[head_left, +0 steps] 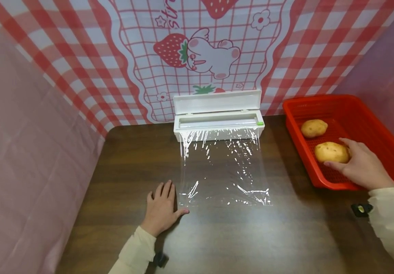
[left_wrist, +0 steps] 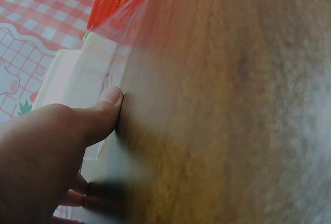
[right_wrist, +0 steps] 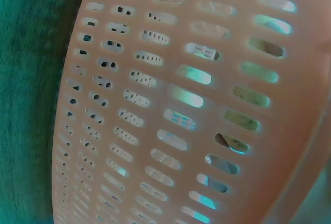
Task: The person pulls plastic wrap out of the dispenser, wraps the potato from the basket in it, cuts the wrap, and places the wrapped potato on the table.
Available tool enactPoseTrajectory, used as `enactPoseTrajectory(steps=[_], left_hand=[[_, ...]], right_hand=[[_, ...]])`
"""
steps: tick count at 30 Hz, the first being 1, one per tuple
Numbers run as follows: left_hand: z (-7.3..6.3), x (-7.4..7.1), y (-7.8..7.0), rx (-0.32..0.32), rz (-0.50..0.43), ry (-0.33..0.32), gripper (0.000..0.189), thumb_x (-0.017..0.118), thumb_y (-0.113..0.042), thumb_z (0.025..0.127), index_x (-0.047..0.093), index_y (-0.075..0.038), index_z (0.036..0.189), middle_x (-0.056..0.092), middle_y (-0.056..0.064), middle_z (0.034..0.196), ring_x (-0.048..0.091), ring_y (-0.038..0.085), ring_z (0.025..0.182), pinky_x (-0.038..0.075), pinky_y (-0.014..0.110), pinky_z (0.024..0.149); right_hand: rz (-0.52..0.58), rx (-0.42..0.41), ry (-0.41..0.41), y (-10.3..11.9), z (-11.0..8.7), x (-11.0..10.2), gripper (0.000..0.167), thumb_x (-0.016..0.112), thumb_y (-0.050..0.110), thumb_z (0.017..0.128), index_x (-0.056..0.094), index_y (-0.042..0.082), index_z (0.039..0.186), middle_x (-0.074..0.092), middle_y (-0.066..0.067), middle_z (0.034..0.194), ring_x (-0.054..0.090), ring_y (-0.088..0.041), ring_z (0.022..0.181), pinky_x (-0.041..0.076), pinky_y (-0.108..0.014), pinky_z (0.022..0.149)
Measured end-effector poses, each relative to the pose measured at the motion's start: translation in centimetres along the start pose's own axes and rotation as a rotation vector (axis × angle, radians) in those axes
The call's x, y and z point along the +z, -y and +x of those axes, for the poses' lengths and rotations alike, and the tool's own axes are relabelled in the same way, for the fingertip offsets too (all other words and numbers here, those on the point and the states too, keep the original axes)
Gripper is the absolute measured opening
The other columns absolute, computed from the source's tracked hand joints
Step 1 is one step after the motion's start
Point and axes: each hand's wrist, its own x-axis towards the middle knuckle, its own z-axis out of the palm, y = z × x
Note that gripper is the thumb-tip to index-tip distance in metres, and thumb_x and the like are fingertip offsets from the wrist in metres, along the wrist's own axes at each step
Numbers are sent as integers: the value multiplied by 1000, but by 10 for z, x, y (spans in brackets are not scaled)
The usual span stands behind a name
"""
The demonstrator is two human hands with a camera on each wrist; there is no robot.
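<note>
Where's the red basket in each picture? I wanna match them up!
Head: the red basket is at the right side, with two potatoes in it.
Left wrist: just a bit of the red basket shows at the top, left of centre.
Right wrist: its slotted wall fills most of the picture, looking peachy.
Shared landmark: the table, brown in two views, apparently the greenish strip at the right wrist view's left.

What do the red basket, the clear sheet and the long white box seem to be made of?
The red basket looks like smooth moulded plastic: rows of slots pierce it. The clear sheet is probably thin, glossy plastic film, since the table shows through and its wrinkles glint. The long white box seems rigid plastic, softly satin, with small hinge-like tabs; painted metal remains possible.
</note>
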Motion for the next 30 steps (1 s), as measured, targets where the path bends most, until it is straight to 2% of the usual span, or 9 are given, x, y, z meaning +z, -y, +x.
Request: enactPoseTrajectory(steps=[5, 11, 30], left_hand=[[0, 0, 0, -6, -6, 5, 108, 53, -82, 82, 40, -1, 153, 34, 19, 159, 33, 42, 143, 30, 69, 106], [-1, 1, 0, -7, -8, 8, 108, 53, -81, 83, 40, -1, 153, 34, 18, 159, 32, 42, 143, 30, 70, 106], [-1, 3, 0, -8, -3, -2, 107, 54, -81, 83, 40, -1, 153, 34, 18, 159, 32, 42, 144, 30, 70, 106]], right_hand=[[12, 14, -10, 4, -4, -2, 90, 70, 52, 91, 36, -10, 145, 40, -40, 132, 39, -57, 112, 30, -74, 93], [9, -1, -31, 6, -6, -3, 85, 61, 50, 97, 29, -6, 154, 38, -43, 135, 36, -60, 119, 27, -74, 95], [-5, -22, -89, 26, -10, -5, 81, 64, 52, 94, 40, -3, 149, 44, -39, 131, 42, -57, 113, 31, -72, 92]])
